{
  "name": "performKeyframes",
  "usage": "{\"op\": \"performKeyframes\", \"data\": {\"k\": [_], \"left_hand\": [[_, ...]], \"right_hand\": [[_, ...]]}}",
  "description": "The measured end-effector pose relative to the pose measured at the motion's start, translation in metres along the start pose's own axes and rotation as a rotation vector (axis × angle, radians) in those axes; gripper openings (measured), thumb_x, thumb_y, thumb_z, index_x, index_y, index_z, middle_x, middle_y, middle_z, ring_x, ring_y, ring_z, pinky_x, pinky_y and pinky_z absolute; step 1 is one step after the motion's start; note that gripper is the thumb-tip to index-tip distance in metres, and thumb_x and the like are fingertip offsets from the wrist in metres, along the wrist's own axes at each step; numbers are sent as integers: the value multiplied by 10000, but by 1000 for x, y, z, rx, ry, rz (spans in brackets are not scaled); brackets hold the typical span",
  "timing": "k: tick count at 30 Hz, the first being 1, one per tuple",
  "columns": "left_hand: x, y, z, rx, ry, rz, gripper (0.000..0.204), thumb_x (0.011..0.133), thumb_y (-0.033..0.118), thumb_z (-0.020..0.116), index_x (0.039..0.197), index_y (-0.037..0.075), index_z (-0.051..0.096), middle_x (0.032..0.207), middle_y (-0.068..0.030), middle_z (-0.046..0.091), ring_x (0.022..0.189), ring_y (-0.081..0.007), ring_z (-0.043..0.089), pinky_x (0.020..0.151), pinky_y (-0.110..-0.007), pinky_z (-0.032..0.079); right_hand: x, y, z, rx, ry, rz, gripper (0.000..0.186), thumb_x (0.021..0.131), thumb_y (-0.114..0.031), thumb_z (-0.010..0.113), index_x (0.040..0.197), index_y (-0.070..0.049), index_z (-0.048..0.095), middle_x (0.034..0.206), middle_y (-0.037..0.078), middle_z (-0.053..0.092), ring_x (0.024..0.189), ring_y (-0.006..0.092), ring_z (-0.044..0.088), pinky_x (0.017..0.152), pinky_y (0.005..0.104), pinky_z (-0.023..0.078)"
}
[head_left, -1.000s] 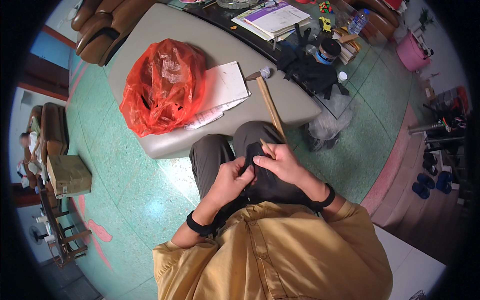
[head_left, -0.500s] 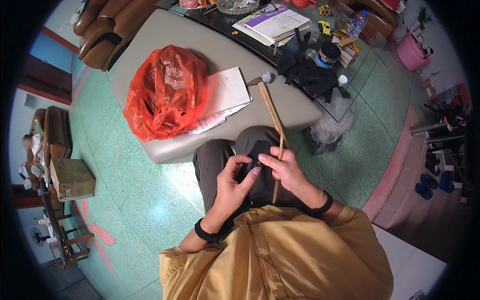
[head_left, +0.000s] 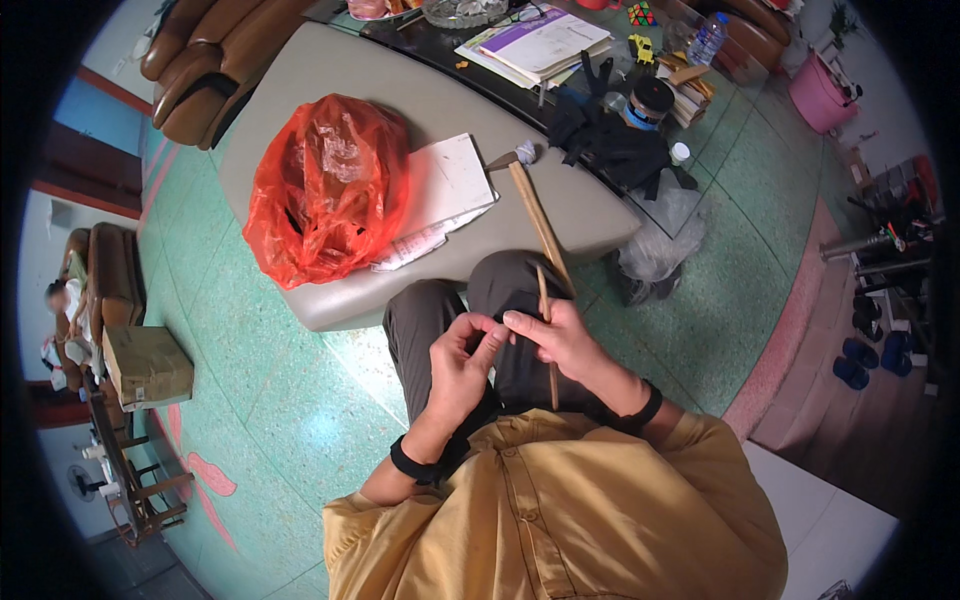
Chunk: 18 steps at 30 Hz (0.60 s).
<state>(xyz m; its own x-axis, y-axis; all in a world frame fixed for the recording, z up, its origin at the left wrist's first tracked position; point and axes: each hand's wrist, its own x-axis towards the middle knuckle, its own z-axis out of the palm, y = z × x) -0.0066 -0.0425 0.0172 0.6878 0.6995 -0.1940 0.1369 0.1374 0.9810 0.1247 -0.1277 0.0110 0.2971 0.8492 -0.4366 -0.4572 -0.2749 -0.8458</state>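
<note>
In my lap, my right hand [head_left: 548, 338] grips a thin wooden stick [head_left: 543, 290], which lies upright in the picture along my dark-trousered thigh. My left hand [head_left: 463, 365] is pinched close beside my right thumb; what is between its fingertips is too small to make out. Beyond my knees a longer wooden strip [head_left: 529, 205] rests on the grey padded seat [head_left: 265, 135]. A crumpled red plastic bag [head_left: 325, 185] and a white board with papers [head_left: 445, 185] lie on that seat.
A dark table [head_left: 535, 105] holds papers, a bottle and black cloth items. A clear plastic bag [head_left: 650, 255] sits beneath. Brown sofas [head_left: 195, 55], a cardboard box [head_left: 148, 368], a pink bucket [head_left: 820, 92] and slippers [head_left: 858, 355] surround me. A person [head_left: 62, 295] is at the far left.
The thin stick has swung to upright along my thigh. My fingertips have drawn closer together, and the black object seen between my hands earlier is now mostly out of sight.
</note>
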Motion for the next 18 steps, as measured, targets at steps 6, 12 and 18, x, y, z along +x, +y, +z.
{"op": "performKeyframes", "data": {"k": [6,12,18], "left_hand": [[-2,-10,2,59,-5,-20,114,849,120,616,862,21,560,729,31,556,573,-18,426,505,-160,343],[0,-5,0,-75,-34,-81,120,850,124,616,869,19,561,734,27,555,566,-22,417,501,-164,337],[5,-4,-2,-94,-75,-117,111,848,114,619,854,17,565,720,24,556,560,-25,418,492,-169,338]], "right_hand": [[9,14,2,-441,285,-584,319,816,-238,645,606,-50,496,550,-65,455,437,64,388,397,263,303],[8,-5,-14,219,-112,84,184,802,-193,669,704,-103,542,576,-81,455,440,-4,351,363,175,228],[11,-6,-18,-59,-186,-111,190,826,-149,622,682,-81,517,573,-77,431,452,9,346,379,204,257]]}}
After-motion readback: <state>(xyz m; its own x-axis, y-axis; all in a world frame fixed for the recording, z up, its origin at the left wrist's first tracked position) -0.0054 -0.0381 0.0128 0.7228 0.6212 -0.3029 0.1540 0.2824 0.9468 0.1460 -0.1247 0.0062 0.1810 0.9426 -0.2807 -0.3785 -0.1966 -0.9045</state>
